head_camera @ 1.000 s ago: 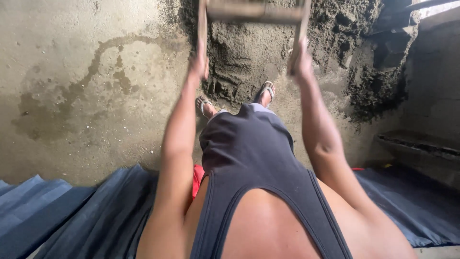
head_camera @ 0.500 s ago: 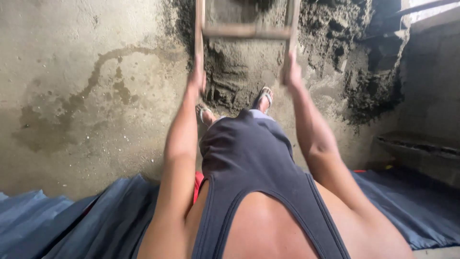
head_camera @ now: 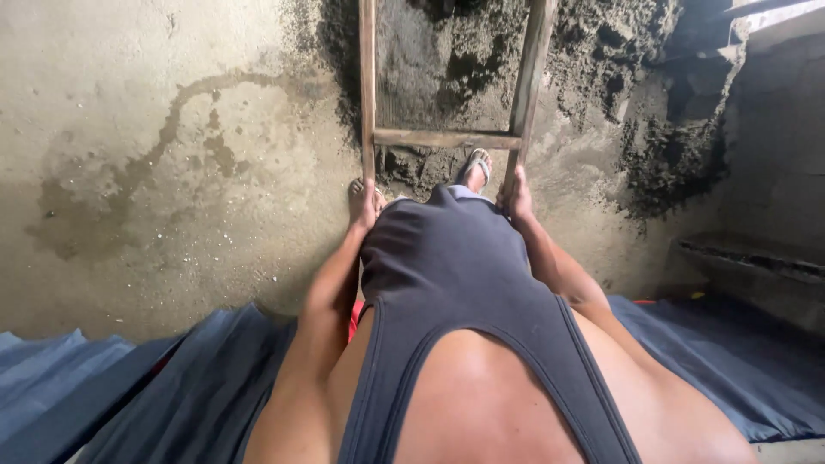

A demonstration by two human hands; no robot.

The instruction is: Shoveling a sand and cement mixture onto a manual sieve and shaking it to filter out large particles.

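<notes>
Far L: concrete floor (head_camera: 129, 112) w/ a dark wet stain (head_camera: 155, 172) curling across it. Below that, blue sheet (head_camera: 103, 387) lies crumpled along bottom edge, runs on to R side too.

L hand (head_camera: 365, 206) wrapped round L rail of wooden frame (head_camera: 443, 137), near the rail's lower end; fingers closed on the wood. L forearm straight down toward it.

Centre: frame = two upright rails + one crossbar btwn them, top runs out of view. It stands in front of a heap of dark sand (head_camera: 481, 69). Sandalled foot (head_camera: 477, 165) shows just below crossbar, btwn the rails. Dark sleeveless top (head_camera: 455, 283) fills lower middle.

R hand (head_camera: 516, 198) clamped on R rail, about level w/ L hand; grip closed.

Far R: sand heap spreads against a dark wall (head_camera: 773, 155); low ledge (head_camera: 748, 266) below it.
</notes>
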